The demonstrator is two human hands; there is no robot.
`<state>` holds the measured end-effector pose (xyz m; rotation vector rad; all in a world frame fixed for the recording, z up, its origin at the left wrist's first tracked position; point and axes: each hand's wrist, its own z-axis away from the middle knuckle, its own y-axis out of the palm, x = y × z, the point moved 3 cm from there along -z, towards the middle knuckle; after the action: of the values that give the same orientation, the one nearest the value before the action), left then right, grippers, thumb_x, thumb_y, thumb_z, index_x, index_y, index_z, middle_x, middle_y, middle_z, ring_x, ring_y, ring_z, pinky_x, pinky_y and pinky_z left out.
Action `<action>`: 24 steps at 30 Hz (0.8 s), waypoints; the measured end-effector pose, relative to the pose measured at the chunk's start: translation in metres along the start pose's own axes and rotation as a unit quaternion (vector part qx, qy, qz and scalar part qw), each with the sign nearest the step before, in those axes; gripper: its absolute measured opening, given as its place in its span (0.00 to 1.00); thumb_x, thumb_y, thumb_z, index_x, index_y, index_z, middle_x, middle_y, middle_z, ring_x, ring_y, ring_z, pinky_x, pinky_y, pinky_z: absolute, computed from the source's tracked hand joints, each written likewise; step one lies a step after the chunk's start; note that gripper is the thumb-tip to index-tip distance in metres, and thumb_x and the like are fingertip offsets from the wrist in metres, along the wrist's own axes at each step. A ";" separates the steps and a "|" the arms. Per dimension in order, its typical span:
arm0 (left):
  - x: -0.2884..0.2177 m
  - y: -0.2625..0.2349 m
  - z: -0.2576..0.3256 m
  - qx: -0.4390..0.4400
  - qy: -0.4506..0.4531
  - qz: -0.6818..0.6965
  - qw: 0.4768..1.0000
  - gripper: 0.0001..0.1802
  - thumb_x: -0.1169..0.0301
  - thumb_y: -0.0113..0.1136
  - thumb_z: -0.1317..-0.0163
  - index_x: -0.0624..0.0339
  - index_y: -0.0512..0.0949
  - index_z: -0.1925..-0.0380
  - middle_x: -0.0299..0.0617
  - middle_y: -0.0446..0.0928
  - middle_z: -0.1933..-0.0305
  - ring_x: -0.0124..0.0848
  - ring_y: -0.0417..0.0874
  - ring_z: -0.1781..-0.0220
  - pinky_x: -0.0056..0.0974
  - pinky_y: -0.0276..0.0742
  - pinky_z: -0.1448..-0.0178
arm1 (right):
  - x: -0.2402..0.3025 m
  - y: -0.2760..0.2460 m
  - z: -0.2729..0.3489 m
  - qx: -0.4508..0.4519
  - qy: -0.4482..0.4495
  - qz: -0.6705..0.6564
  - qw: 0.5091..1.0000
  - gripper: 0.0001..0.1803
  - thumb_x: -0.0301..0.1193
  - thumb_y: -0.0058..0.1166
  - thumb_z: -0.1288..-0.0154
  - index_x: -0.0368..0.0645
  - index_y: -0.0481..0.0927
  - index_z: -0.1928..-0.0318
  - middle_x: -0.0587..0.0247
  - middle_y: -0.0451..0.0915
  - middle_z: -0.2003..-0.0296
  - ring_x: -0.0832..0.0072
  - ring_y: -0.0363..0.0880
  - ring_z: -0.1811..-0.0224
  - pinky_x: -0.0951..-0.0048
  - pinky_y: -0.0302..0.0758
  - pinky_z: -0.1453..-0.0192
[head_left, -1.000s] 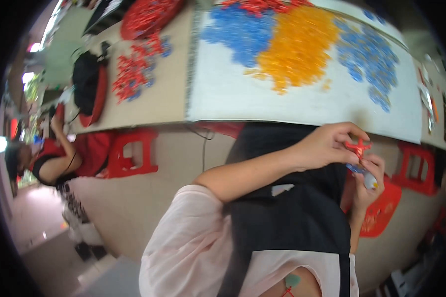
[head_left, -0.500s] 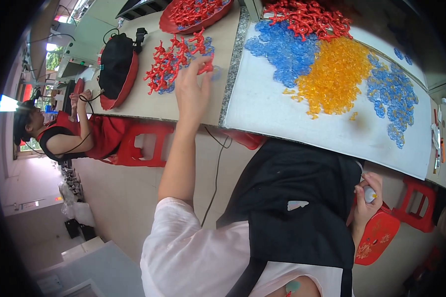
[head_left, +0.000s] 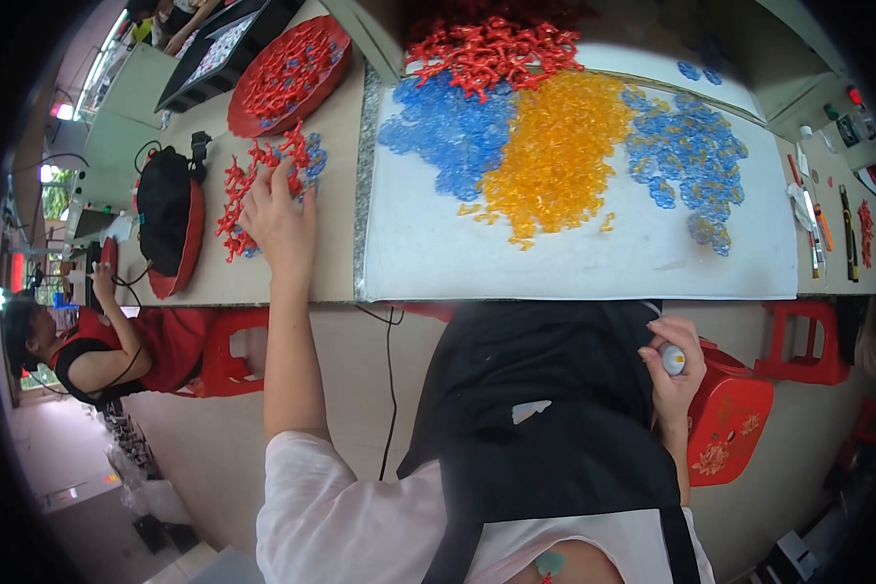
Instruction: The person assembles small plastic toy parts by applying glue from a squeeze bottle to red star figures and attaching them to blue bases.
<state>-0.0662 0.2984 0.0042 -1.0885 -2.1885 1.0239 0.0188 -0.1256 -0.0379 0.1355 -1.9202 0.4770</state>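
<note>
My left hand (head_left: 280, 222) reaches to the table at the left, over a cluster of small red branching plastic pieces (head_left: 236, 200) with clear blue pieces (head_left: 313, 161) among them. Its thumb stands apart from the fingers, and the fingertips touch or nearly touch the red pieces; nothing shows held. Low at the right, beside my black apron (head_left: 545, 389), my right hand (head_left: 679, 375) is wrapped round a small white bottle with a yellow tip (head_left: 673, 359). Most of that bottle is hidden by the fingers.
Piles of red pieces (head_left: 496, 54), blue pieces (head_left: 457, 127), amber pieces (head_left: 555, 156) and mixed blue pieces (head_left: 691, 165) lie on the white sheet (head_left: 555, 268). A red tray (head_left: 248, 119) and black bag (head_left: 165, 209) are left. A co-worker (head_left: 107, 350) sits far left.
The view has swung, so the table lies further left and straighter. My left hand has moved from the cluster's right side onto its middle; the red piece at its fingers no longer shows there.
</note>
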 end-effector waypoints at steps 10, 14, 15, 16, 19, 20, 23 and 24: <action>-0.177 0.017 -0.100 -0.109 0.291 0.253 0.916 0.14 0.75 0.58 0.57 0.53 0.76 0.66 0.36 0.74 0.64 0.36 0.72 0.56 0.40 0.64 0.54 | -0.013 -0.026 -0.010 -0.024 0.009 -0.007 1.000 0.17 0.16 0.60 0.59 0.38 0.77 0.64 0.59 0.72 0.65 0.82 0.67 0.77 0.83 0.65 0.71; -0.227 0.053 -0.141 -0.068 0.333 0.210 0.917 0.12 0.74 0.56 0.58 0.53 0.77 0.68 0.39 0.75 0.66 0.36 0.75 0.60 0.39 0.71 0.61 | -0.010 -0.024 -0.004 -0.021 0.033 0.040 0.998 0.15 0.18 0.59 0.57 0.37 0.76 0.64 0.57 0.72 0.64 0.78 0.68 0.74 0.80 0.66 0.68; -0.252 0.058 -0.146 -0.057 0.343 0.152 0.925 0.11 0.71 0.56 0.56 0.51 0.78 0.69 0.38 0.75 0.69 0.36 0.76 0.61 0.39 0.72 0.61 | -0.018 -0.032 0.003 -0.043 0.024 0.040 0.998 0.14 0.21 0.58 0.55 0.36 0.76 0.64 0.56 0.72 0.64 0.74 0.69 0.70 0.78 0.66 0.64; -0.286 0.063 -0.154 0.108 0.348 0.086 0.927 0.09 0.69 0.56 0.53 0.50 0.79 0.69 0.36 0.77 0.66 0.35 0.76 0.58 0.39 0.72 0.59 | -0.030 -0.044 0.016 -0.085 0.052 0.038 0.994 0.14 0.23 0.58 0.54 0.35 0.75 0.64 0.56 0.72 0.64 0.72 0.69 0.67 0.77 0.66 0.61; -0.337 0.068 -0.161 0.227 0.335 0.028 0.914 0.11 0.68 0.52 0.47 0.48 0.79 0.64 0.38 0.77 0.56 0.35 0.75 0.52 0.41 0.65 0.54 | -0.057 -0.073 0.039 -0.115 0.103 -0.004 0.988 0.14 0.21 0.52 0.49 0.36 0.73 0.59 0.55 0.70 0.60 0.73 0.68 0.66 0.78 0.66 0.60; -0.342 0.075 -0.162 0.217 0.318 0.051 0.921 0.13 0.68 0.52 0.48 0.52 0.78 0.61 0.40 0.76 0.55 0.37 0.74 0.51 0.41 0.62 0.51 | -0.060 -0.070 0.038 -0.096 0.100 -0.014 0.990 0.14 0.21 0.52 0.49 0.36 0.73 0.59 0.55 0.70 0.60 0.73 0.68 0.66 0.78 0.66 0.60; -0.318 0.092 -0.156 0.143 0.239 0.083 0.957 0.14 0.70 0.52 0.49 0.58 0.76 0.61 0.42 0.76 0.59 0.37 0.74 0.54 0.41 0.61 0.49 | -0.059 -0.063 0.025 -0.075 0.074 0.006 0.994 0.13 0.21 0.49 0.47 0.35 0.72 0.58 0.55 0.69 0.59 0.77 0.68 0.69 0.79 0.66 0.61; -0.313 0.098 -0.152 0.142 0.235 0.079 0.958 0.14 0.70 0.52 0.49 0.58 0.76 0.61 0.42 0.76 0.59 0.37 0.74 0.54 0.41 0.61 0.49 | -0.055 -0.058 0.020 -0.059 0.066 0.000 0.996 0.13 0.21 0.50 0.46 0.35 0.72 0.58 0.55 0.69 0.60 0.78 0.67 0.71 0.80 0.65 0.63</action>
<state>0.2595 0.1427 -0.0107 -1.2344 -1.5484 0.9861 0.0416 -0.1929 -0.0790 0.0263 -1.8143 0.3631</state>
